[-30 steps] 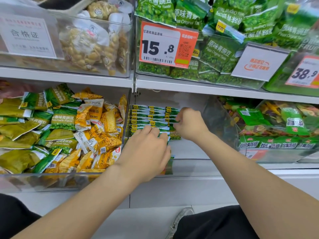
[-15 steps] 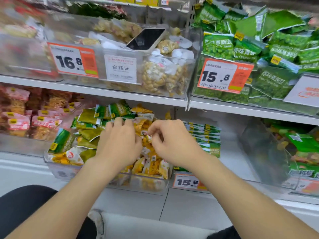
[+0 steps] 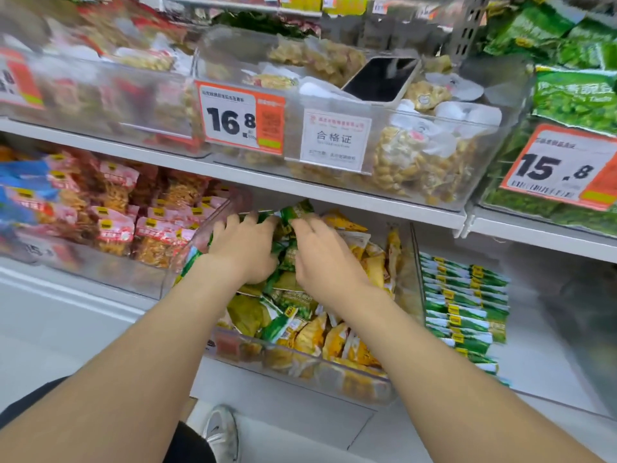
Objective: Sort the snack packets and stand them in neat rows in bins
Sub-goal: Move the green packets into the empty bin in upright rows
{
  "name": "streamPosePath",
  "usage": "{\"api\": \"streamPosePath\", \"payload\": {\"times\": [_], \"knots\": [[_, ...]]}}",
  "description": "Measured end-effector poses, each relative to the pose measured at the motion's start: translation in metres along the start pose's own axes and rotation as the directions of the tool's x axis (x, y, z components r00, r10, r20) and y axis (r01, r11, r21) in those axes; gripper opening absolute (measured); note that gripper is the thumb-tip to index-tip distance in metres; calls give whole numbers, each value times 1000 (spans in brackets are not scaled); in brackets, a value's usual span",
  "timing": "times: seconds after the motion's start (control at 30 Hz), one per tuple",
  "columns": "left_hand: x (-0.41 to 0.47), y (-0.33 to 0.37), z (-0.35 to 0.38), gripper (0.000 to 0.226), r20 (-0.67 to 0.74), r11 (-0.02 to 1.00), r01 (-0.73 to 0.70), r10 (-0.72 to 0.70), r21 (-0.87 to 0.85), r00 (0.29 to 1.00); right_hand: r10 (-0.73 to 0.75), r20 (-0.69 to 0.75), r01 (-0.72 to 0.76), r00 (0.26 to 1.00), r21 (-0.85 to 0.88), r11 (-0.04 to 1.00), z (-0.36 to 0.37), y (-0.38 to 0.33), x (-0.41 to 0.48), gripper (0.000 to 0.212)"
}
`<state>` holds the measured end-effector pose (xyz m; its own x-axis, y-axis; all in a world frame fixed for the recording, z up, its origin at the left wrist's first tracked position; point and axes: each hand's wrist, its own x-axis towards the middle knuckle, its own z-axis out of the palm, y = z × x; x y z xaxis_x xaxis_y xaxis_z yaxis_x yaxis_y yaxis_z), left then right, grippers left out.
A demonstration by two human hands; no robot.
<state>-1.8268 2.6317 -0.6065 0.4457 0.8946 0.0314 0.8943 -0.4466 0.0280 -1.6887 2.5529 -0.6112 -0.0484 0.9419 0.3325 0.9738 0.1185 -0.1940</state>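
My left hand (image 3: 242,250) and right hand (image 3: 322,259) reach palm-down into a clear bin (image 3: 300,365) of jumbled green and yellow snack packets (image 3: 287,315); whether either grips one is hidden. Just to the right, green packets (image 3: 464,305) stand in neat rows. Above, a phone (image 3: 380,80) lies on bagged snacks (image 3: 410,158).

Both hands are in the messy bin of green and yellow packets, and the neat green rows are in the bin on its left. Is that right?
Not quite. The head view shows the left hand and right hand in the messy bin of green and yellow packets, but the neat green rows stand in the bin on its right. Pink packets are on its left.
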Motion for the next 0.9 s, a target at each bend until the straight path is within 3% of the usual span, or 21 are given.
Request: {"api": "streamPosePath", "payload": {"times": [0.1, 0.2, 0.37, 0.43, 0.53, 0.7, 0.83, 0.9], "knots": [[-2, -7, -6, 63, -86, 997, -61, 56, -52, 995, 4, 12, -4, 1000, -30, 1000, 9, 2, 12, 72], [-4, -17, -11, 66, -103, 985, -86, 71, -148, 992, 58, 83, -55, 995, -39, 998, 13, 6, 20, 85], [-14, -22, -14, 60, -136, 975, -148, 126, -165, 983, 121, 163, -112, 979, -65, 992, 6, 12, 24, 86], [-17, -22, -14, 53, -161, 974, -163, 138, -156, 977, 105, 154, -96, 982, -66, 993, 1, 13, 22, 80], [-23, -20, -17, 39, -201, 958, -179, 134, -225, 970, 16, 103, -5, 995, -115, 993, -5, 15, 13, 52], [-35, -17, -22, 28, -197, 916, -240, 183, -321, 963, 37, 58, -41, 998, 53, 998, -16, 16, -11, 9], [-51, -12, -27, 16, -256, 856, -286, 189, -430, 948, 86, -2, -80, 996, 340, 937, -37, 14, -32, 21], [-60, -4, -30, 5, -311, 819, -320, 184, -477, 933, 92, 45, -102, 995, 426, 899, -46, 11, -43, 19]]}}
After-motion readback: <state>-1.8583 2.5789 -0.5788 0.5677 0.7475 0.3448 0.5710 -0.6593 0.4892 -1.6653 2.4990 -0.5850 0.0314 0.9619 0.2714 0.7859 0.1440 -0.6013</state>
